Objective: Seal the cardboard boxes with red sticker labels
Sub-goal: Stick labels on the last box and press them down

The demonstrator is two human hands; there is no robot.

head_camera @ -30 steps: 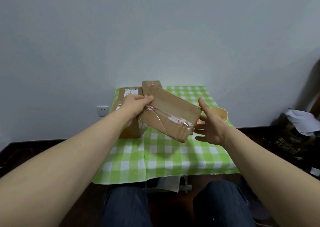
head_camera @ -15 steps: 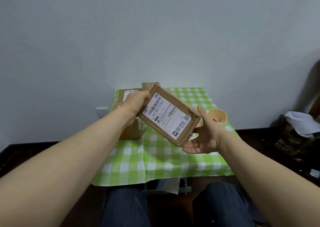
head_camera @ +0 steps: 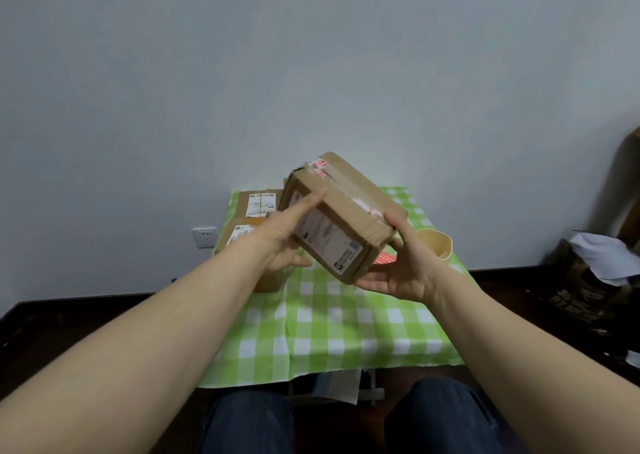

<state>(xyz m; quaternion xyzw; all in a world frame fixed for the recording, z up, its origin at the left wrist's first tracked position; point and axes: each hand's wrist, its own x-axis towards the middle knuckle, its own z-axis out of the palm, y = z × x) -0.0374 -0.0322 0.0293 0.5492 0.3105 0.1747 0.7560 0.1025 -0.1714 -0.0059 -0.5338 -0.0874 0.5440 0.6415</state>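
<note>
A: Which step is this?
B: Inspection, likely. Above the table [head_camera: 346,332], the left hand [head_camera: 280,242] and right hand [head_camera: 405,273] both grip a tilted cardboard box [head_camera: 349,207]. Next it needs a label from the red sticker sheet [head_camera: 386,257] on the table.
A: And beyond?
B: A green checked cloth, stacked boxes [head_camera: 259,204] at the table's far left, and a pale wall [head_camera: 311,72]

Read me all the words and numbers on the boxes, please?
Nothing here can be read.
Shipping label on the held box: too blurred to read.
Back box label: too small to read.
Front box label: too small to read.
Red stickers on the held box: no readable words.
</note>
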